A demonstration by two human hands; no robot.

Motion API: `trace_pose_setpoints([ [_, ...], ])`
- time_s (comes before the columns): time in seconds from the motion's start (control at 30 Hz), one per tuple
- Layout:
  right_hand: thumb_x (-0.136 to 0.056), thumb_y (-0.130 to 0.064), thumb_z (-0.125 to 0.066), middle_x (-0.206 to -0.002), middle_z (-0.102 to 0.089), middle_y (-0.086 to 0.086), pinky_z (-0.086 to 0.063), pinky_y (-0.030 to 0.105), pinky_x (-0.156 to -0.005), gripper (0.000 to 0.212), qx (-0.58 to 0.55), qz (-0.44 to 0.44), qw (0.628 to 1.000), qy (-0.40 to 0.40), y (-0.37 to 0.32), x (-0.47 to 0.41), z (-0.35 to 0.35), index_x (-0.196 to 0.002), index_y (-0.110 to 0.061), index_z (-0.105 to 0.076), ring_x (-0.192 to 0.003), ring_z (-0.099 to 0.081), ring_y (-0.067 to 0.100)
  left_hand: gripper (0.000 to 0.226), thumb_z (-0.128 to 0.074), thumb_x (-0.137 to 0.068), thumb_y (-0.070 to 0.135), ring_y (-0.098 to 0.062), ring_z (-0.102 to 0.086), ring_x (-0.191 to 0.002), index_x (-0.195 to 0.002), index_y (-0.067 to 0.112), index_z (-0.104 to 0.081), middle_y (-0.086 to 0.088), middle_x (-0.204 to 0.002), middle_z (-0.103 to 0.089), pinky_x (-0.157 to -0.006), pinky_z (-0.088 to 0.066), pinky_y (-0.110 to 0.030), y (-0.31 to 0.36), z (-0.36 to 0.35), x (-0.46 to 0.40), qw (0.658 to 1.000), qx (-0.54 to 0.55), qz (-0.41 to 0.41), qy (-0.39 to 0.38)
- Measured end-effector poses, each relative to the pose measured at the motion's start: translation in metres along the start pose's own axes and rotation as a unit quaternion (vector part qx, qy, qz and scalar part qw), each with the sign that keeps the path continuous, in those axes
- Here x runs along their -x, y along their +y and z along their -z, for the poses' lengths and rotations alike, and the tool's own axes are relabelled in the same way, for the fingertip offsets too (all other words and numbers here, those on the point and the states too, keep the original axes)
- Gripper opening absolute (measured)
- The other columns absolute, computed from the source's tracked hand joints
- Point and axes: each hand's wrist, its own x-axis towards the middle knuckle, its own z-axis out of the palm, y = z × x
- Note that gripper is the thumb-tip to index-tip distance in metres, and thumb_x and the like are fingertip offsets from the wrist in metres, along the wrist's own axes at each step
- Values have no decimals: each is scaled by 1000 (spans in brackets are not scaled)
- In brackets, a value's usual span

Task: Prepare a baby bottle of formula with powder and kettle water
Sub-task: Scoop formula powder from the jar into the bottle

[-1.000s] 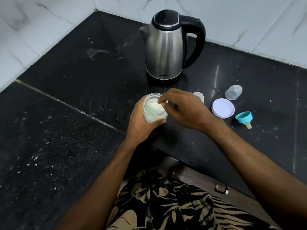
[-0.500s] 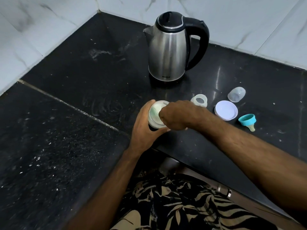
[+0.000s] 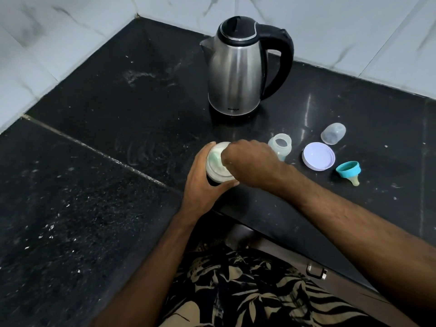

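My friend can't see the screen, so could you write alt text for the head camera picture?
A person's left hand grips an open jar of white powder on a black counter while the right hand reaches into its mouth. Behind stands a steel kettle; to the right are an open baby bottle, a clear cap, a white lid and a teal teat.

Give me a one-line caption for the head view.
Left hand grips the open powder jar, right hand dips inside; kettle and baby bottle wait behind.

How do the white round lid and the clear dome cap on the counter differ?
The white round lid is flat, opaque and wide; the clear dome cap is see-through, domed and narrower. The lid lies level, while the cap lies on its side. Both rest untouched on the black counter, right of the bottle.
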Motion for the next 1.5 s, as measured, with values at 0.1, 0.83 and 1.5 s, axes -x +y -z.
trace_pose_setpoints([
  [0.1, -92, -8, -57, -116, -59, 5, -41, 34, -67, 27, 14, 8, 1000, 26, 0, 2, 2, -118, -12, -59, -98, -63, 30, 98, -94, -65, 25, -7, -49, -134, -147, 23, -40, 10, -143, -53, -111, -43, -38, -4, 0, -3, 1000, 7, 7, -1],
  [0.83, -87, -25, -66, -93, -67, -1, -44, 32, -65, 5, -118, -17, 992, 51, 3, -3, -10, -90, -23, -69, -79, -60, 22, 97, -92, -66, 28, -9, -48, -135, -147, 22, -40, 8, -146, -51, -111, -43, -39, -4, 0, -2, 1000, -10, 4, 7],
  [1.5, -79, -13, -75, -76, -75, -7, -57, 31, -76, 4, -306, -52, 942, 131, 36, -1, 5, -80, -16, -76, -73, -69, 5, 93, -95, -63, 24, -11, -50, -132, -142, 19, -46, 10, -139, -56, -110, -42, -39, 2, 5, -8, 1000, -4, -13, 12],
])
